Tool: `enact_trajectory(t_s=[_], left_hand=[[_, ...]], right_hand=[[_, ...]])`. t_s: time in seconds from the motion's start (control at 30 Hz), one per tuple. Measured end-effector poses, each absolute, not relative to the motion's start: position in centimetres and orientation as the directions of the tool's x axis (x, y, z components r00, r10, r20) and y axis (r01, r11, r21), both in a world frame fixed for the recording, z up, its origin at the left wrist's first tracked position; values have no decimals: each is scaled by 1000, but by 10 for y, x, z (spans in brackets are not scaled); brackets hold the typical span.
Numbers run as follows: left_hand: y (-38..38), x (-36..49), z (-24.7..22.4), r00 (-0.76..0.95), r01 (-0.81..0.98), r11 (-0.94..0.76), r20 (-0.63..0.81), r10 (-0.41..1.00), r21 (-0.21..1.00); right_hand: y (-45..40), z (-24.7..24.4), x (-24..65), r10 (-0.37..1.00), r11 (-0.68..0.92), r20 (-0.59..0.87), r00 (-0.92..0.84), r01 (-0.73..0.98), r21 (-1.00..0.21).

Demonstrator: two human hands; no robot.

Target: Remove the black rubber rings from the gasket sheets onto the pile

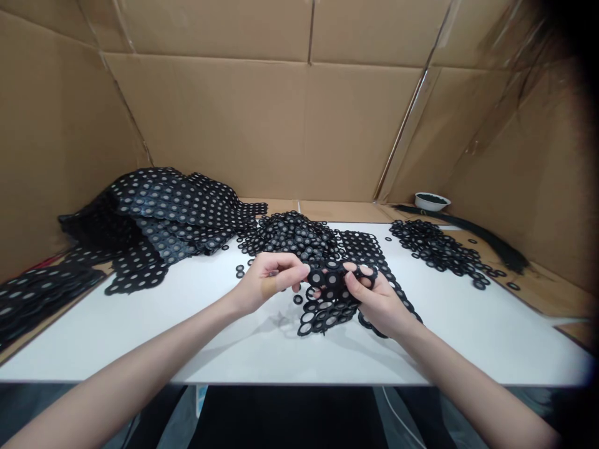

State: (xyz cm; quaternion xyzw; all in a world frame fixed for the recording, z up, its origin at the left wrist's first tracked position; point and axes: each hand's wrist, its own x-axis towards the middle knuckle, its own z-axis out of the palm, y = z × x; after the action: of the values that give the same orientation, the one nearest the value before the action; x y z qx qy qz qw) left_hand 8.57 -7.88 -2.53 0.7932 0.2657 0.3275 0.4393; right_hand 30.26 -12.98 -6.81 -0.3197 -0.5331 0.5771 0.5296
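A mesh of linked black rings (pixel 331 294) hangs above the white table, its lower part drooping toward the tabletop. My right hand (pixel 377 298) grips its upper right part, the thumb in front and the fingers behind, showing through the ring holes. At the mesh's upper left edge, my left hand (pixel 274 280) is closed in a pinch of thumb and forefinger. What sits between those fingertips is too small to make out. A tan strip lies on that hand near the base of the thumb. Just below the fingers, one loose ring (pixel 297 299) rests on the table.
Loose black rings form a heap (pixel 294 234) behind my hands and another pile (pixel 435 246) to the right. A large folded ring mesh (pixel 173 206) fills the back left. A white bowl (pixel 431 201) and a bundle of black strands (pixel 486 234) lie back right. Cardboard walls (pixel 262 125) enclose the table.
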Motion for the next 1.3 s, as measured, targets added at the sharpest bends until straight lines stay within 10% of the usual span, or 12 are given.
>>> enact_trajectory(t_s=[0.33,0.63,1.3], left_hand=[[-86,93,-26,589,206,-938,730,346,278],[-93,99,-27,638,170,-746,505,581,644],[-102,104,-27,641,102,-703,494,588,704]], right_hand=[[-130,-62,302,952,83,158,-264,-276,-958],[-134,-60,297,937,230,216,-273,21,-973],[-141,-52,300,912,348,296,-284,152,-925]])
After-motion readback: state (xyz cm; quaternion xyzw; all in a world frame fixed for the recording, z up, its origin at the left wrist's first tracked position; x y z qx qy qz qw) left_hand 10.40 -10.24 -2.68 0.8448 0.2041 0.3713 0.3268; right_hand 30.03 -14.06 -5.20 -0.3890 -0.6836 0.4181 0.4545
